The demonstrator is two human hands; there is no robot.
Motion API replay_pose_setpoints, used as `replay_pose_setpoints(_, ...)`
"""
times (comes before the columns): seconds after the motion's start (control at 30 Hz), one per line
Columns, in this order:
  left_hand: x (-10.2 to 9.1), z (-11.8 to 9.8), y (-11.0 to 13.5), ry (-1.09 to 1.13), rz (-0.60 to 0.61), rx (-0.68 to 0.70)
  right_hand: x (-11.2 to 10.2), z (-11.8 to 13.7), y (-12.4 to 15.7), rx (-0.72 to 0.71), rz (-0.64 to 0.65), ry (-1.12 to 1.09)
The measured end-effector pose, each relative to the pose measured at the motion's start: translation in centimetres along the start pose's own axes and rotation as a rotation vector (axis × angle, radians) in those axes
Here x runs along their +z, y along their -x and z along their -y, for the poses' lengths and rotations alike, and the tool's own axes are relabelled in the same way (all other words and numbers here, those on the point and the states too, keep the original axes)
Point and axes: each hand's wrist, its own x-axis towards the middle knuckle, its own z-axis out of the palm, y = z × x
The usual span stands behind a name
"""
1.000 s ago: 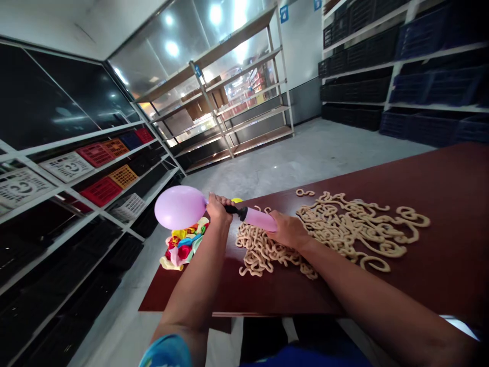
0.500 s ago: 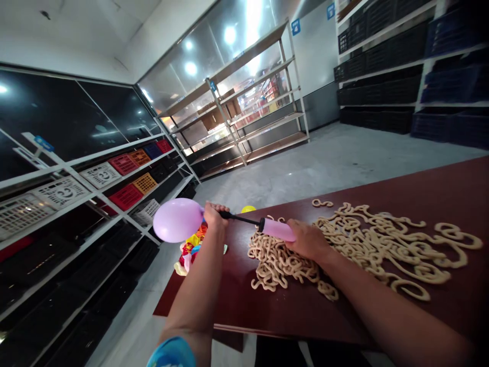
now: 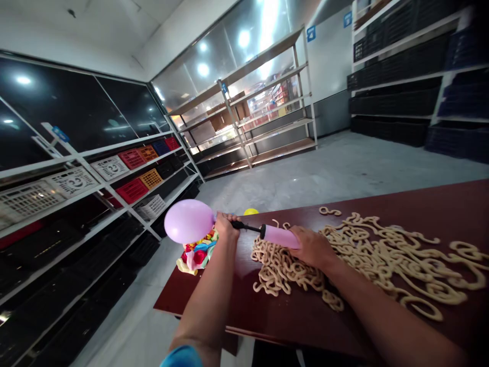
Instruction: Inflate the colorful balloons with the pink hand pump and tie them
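Observation:
A partly inflated light purple balloon sticks out to the left of my left hand. The fingers of that hand are closed around the balloon's neck and the black end of a hand balloon pump; the neck itself is mostly hidden. My right hand grips the pump's pink barrel at its right end. Between the hands a short length of black rod shows. Loose uninflated balloons in several colours lie in a pile on the table, below the purple balloon.
Beige, curled rope-like pieces spread over the dark red table, under and beyond my right forearm. A yellow balloon shows past the far table edge. Shelves with crates stand at left, and a metal rack behind.
My hands have come closer together, and less of the pump's black rod shows between them. The whole view has shifted slightly, uncovering more of the loose balloon pile.

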Motion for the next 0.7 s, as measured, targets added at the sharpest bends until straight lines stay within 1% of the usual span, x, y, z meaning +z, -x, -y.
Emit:
replay_pose_setpoints(0.1,-0.5,-3.7,-1.5,0.024,-0.037,0.053,-0.2,-0.3,-0.2,-0.013,-0.020,0.022)
replay_pose_setpoints(0.17,-0.6,-5.5,-2.1,0.040,-0.041,0.081,-0.1,-0.4,-0.3,-0.013,-0.036,0.032)
replay_pose_setpoints(0.23,-0.6,-6.4,-2.3,0.050,-0.042,0.093,0.0,-0.5,-0.3,-0.004,-0.054,0.045)
replay_pose_setpoints(0.27,-0.5,-6.3,-2.2,0.051,-0.045,0.091,0.1,-0.5,-0.3,0.002,-0.059,0.055)
replay_pose_setpoints(0.3,-0.4,-5.9,-2.0,0.051,-0.047,0.085,0.2,-0.5,-0.2,0.005,-0.060,0.067)
replay_pose_setpoints(0.37,-0.1,-4.3,-1.2,0.052,-0.053,0.060,0.3,-0.5,-0.1,-0.003,-0.049,0.086)
replay_pose_setpoints(0.5,0.3,0.4,0.9,0.069,-0.059,-0.020,0.3,-0.2,0.2,-0.032,-0.017,0.092)
replay_pose_setpoints(0.57,0.6,2.5,2.0,0.084,-0.056,-0.068,0.1,0.1,0.3,-0.044,-0.014,0.075)
replay_pose_setpoints(0.63,0.9,3.6,2.9,0.112,-0.047,-0.099,-0.3,0.6,0.4,-0.051,-0.011,0.050)
replay_pose_setpoints(0.7,1.2,3.8,3.4,0.139,-0.031,-0.114,-0.8,1.1,0.4,-0.042,-0.005,0.037)
